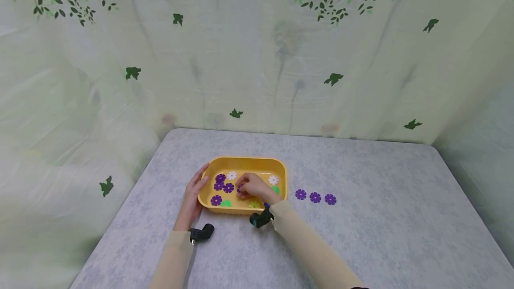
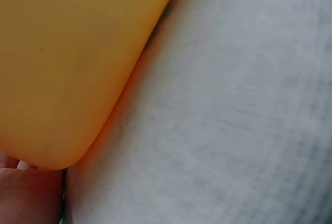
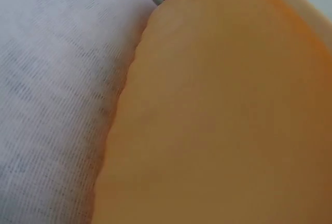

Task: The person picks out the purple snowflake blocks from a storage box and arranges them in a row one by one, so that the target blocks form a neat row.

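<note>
A yellow tray (image 1: 243, 212) lies on the table with flower-shaped plastic discs inside. My left hand (image 1: 195, 192) holds its left end, thumb at the rim and fingers along the outer wall. Inside the tray, my right hand (image 1: 254, 187) pinches a purple flower-shaped disc (image 1: 239, 189), partly hidden by the fingers. Several purple discs (image 1: 228, 187) lie to its left, near a white disc (image 1: 231, 175). Another white disc (image 1: 273, 179) and a green disc (image 1: 275, 189) are on the right side. Both wrist views mostly show the tray's outer wall (image 2: 67, 68).
On the grey table (image 1: 385, 217), three purple discs (image 1: 315, 197) form a row right of the tray. A pale curtain (image 1: 257, 57) with leaf prints hangs behind the table. Black wrist cameras (image 1: 202, 233) sit by the tray's front edge.
</note>
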Action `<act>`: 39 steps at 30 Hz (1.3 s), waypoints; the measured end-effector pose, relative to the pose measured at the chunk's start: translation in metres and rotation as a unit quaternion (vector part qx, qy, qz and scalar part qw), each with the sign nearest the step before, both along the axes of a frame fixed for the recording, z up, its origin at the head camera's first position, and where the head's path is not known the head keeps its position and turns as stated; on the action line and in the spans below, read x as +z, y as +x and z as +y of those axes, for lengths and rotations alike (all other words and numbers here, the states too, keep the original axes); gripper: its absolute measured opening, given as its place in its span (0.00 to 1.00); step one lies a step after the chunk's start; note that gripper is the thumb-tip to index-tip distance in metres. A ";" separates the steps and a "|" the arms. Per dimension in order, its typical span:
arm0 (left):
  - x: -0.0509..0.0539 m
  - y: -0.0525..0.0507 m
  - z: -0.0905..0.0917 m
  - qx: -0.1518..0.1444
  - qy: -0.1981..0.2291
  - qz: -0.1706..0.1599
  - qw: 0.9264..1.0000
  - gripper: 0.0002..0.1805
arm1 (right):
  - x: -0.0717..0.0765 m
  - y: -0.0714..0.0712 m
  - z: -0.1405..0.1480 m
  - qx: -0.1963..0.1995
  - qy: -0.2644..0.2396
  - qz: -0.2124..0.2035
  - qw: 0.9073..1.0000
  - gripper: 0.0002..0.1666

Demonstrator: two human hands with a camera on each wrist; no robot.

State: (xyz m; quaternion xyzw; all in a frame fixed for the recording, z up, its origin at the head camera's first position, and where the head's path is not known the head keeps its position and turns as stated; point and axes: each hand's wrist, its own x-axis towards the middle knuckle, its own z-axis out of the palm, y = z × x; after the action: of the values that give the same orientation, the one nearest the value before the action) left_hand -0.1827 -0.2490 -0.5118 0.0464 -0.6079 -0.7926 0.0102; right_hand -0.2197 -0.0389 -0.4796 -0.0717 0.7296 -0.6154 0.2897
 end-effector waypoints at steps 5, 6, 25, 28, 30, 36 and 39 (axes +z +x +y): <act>0.001 0.000 0.000 0.001 -0.001 0.000 1.000 0.27 | 0.001 0.003 0.001 -0.002 0.030 0.030 0.999 0.04; 0.001 0.000 0.000 0.000 0.001 0.002 1.000 0.27 | 0.002 0.003 0.002 -0.002 0.032 0.036 0.999 0.04; 0.000 0.000 0.001 0.001 -0.002 0.008 1.000 0.27 | 0.037 0.004 0.075 -0.007 -0.018 0.114 0.993 0.11; 0.000 0.000 0.000 0.000 -0.008 0.008 1.000 0.27 | 0.041 0.004 0.091 -0.014 -0.015 0.118 0.993 0.10; 0.000 0.000 0.000 0.000 -0.007 0.008 1.000 0.27 | 0.041 0.005 0.103 -0.024 -0.015 0.121 0.992 0.10; 0.000 0.000 0.001 0.003 0.005 0.006 1.000 0.27 | 0.035 0.010 0.148 -0.048 -0.021 0.140 0.989 0.13; -0.001 0.000 0.001 0.004 0.006 0.005 1.000 0.27 | 0.027 0.013 0.176 -0.066 -0.013 0.139 0.988 0.14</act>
State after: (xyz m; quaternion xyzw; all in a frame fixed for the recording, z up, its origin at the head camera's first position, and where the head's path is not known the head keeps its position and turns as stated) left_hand -0.1829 -0.2485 -0.5124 0.0450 -0.6031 -0.7962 0.0156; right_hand -0.2063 0.1369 -0.4522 -0.1120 0.7581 -0.6263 0.1431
